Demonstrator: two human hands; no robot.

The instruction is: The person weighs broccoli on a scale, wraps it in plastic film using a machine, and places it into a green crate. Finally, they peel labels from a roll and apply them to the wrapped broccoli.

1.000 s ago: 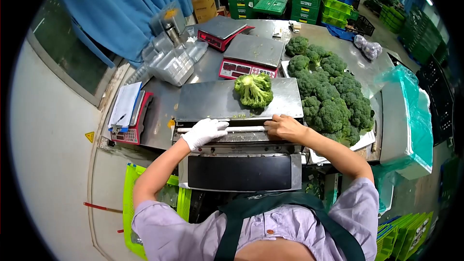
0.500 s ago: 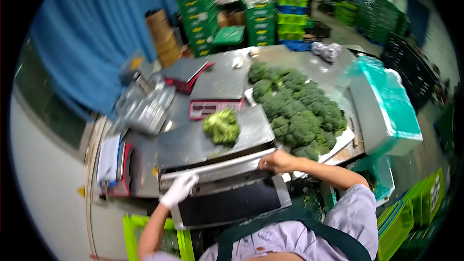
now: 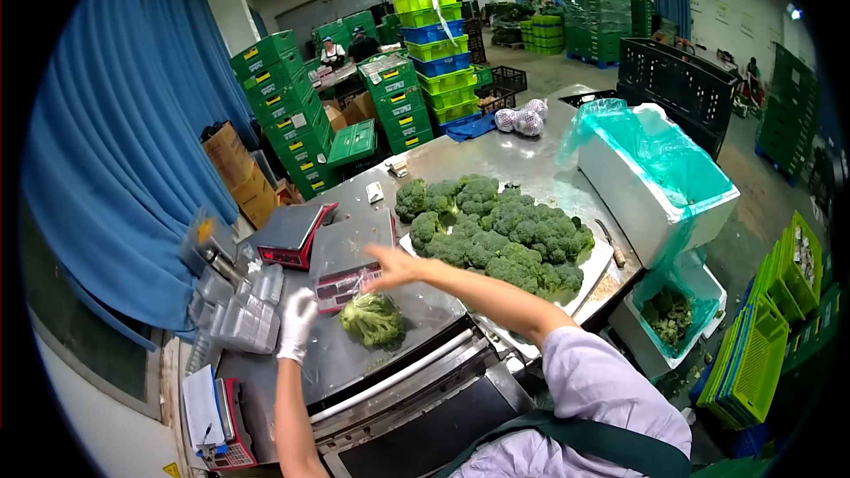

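Held the bare right hand (image 3: pixel 392 267) near the broccoli head (image 3: pixel 371 319) and the gloved left hand (image 3: pixel 297 323) to its left; could not tell either grip.

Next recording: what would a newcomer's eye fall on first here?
Probably the heap of broccoli spread across the middle of the steel table. Next, the white-gloved left hand, left of a lone broccoli head, and the bare right hand just above that head in the picture.
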